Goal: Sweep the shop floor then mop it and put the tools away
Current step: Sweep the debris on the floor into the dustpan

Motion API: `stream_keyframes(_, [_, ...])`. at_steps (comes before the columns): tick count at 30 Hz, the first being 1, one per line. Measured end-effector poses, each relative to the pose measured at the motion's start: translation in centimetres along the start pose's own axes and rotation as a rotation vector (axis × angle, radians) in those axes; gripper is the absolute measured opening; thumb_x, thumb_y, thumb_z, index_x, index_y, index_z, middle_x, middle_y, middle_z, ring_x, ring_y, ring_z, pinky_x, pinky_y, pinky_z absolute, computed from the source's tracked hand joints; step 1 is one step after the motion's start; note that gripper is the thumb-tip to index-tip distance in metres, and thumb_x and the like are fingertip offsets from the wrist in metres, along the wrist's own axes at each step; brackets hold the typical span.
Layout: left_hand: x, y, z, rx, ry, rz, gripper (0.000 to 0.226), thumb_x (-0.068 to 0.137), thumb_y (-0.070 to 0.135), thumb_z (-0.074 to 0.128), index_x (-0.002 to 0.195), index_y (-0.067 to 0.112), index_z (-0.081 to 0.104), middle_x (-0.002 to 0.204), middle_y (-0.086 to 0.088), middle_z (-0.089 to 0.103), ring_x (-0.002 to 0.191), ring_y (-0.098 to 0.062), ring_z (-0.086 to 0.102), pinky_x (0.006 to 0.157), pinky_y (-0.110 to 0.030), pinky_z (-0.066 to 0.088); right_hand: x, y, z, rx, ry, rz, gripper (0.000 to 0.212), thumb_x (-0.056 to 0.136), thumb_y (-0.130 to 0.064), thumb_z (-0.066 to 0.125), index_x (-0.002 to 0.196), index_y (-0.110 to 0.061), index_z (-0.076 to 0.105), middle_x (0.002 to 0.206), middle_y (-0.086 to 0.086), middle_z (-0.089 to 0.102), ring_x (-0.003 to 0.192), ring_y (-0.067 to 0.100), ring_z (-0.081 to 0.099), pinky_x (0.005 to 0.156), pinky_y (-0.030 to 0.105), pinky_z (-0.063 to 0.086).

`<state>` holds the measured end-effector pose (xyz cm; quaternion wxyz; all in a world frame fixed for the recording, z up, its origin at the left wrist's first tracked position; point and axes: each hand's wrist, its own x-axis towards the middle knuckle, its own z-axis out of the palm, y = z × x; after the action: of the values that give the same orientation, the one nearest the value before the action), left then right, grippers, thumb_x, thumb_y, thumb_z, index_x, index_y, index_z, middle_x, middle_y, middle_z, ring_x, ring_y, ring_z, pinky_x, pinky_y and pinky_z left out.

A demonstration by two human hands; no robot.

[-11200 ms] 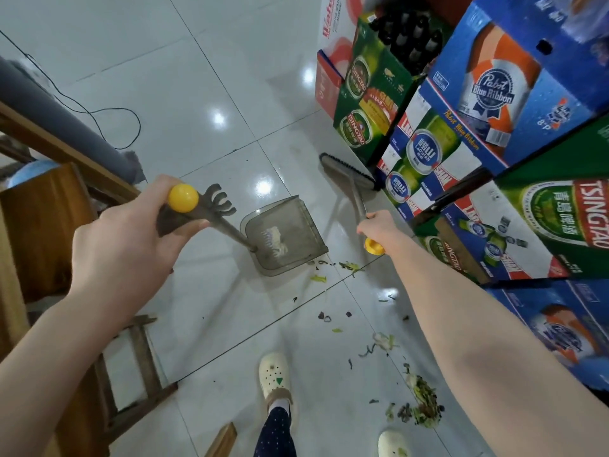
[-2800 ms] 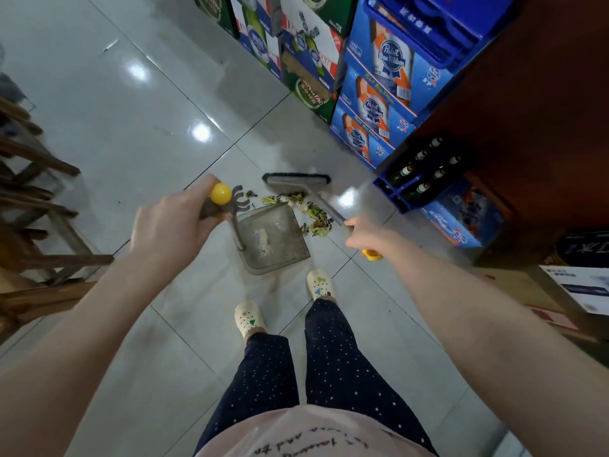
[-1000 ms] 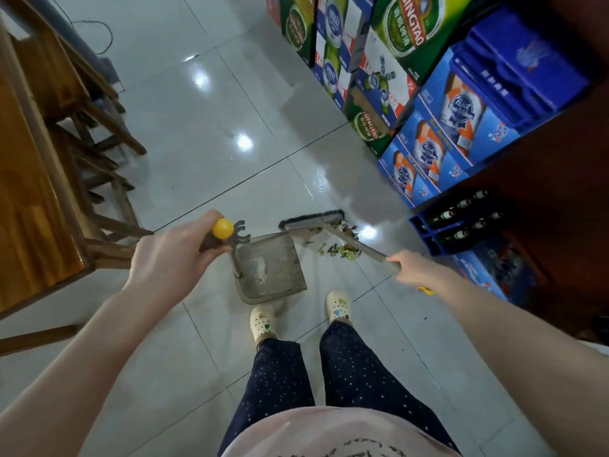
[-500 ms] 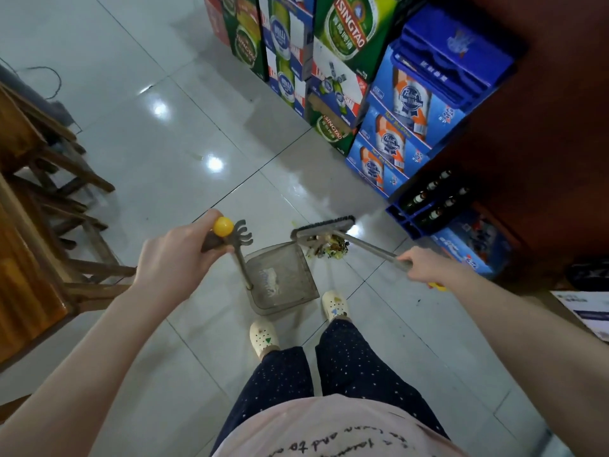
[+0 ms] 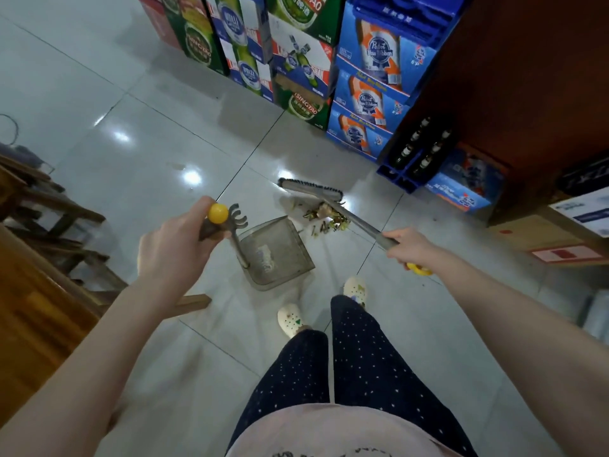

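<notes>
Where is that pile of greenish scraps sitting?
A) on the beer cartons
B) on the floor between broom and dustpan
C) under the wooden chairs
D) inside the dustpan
B: the scraps lie on the floor, just this side of the broom bristles and outside the open edge of the dustpan.

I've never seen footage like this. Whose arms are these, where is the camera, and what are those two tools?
No machine here: a person wears one wide-angle camera on the head, looking down, so you see their own arms and legs. The left hand grips the long handle of a dustpan on the tiled floor. The right hand grips a broom, its brush just beyond a small litter pile beside the dustpan's mouth. Beer cartons stand stacked behind.
</notes>
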<state>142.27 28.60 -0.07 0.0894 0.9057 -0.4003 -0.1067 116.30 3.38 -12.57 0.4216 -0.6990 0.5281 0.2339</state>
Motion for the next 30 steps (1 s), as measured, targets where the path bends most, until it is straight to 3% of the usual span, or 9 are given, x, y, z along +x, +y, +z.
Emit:
stream_keyframes(5, [0.1,-1.2,0.0,0.042,0.000,0.045,0.028,0.088,0.040,0.058,0.101,0.020,0.045,0.072,0.006,0.049,0.079,-0.035,0.060,0.055,-0.031,0.028,-1.5,0.1,1.3,-0.098,0.020,-0.022,0.056,0.084,0.004,0.045,0.134,-0.020,0.054,0.103,0.016,0.059,0.051,0.021,0.048,0.045,0.027,0.042])
stream_keyframes(11, [0.1,-1.8,0.3,0.089,-0.012,0.069,0.030,0.088,0.040,0.058,0.101,0.016,0.046,0.069,0.006,0.046,0.076,-0.037,0.060,0.056,-0.030,0.029,-2.8,1.1,2.3,-0.105,0.015,-0.003,0.045,0.084,0.002,0.046,0.125,-0.009,0.059,0.094,0.016,0.056,0.043,0.021,0.048,0.046,0.025,0.043])
stream_keyframes(17, [-1.1,-3.3,0.6,0.099,-0.017,0.079,0.028,0.090,0.040,0.055,0.103,0.019,0.044,0.073,0.007,0.049,0.077,-0.034,0.060,0.055,-0.030,0.029,-4.5,2.5,4.7,-0.112,0.002,0.001,0.051,0.084,0.002,0.047,0.132,-0.012,0.054,0.103,0.015,0.055,0.049,0.027,0.054,0.056,0.035,0.052])
stream_keyframes(25, [-4.2,-4.9,0.9,0.112,0.039,0.128,0.028,0.088,0.042,0.057,0.099,0.020,0.043,0.078,-0.005,0.064,0.072,-0.038,0.060,0.055,-0.033,0.037,-8.8,2.9,8.8,0.085,-0.024,0.016,0.047,0.084,0.000,0.055,0.129,-0.014,0.058,0.066,0.007,0.053,0.045,0.020,0.050,0.041,0.020,0.042])
stream_keyframes(30, [-4.4,-5.7,0.2,0.131,0.017,0.170,0.028,0.089,0.040,0.056,0.102,0.018,0.045,0.074,-0.004,0.058,0.070,-0.038,0.059,0.055,-0.033,0.037,-10.4,1.7,10.5,0.227,-0.006,0.073,0.041,0.083,0.000,0.052,0.122,-0.009,0.061,0.068,0.016,0.052,0.046,0.023,0.047,0.047,0.025,0.039])
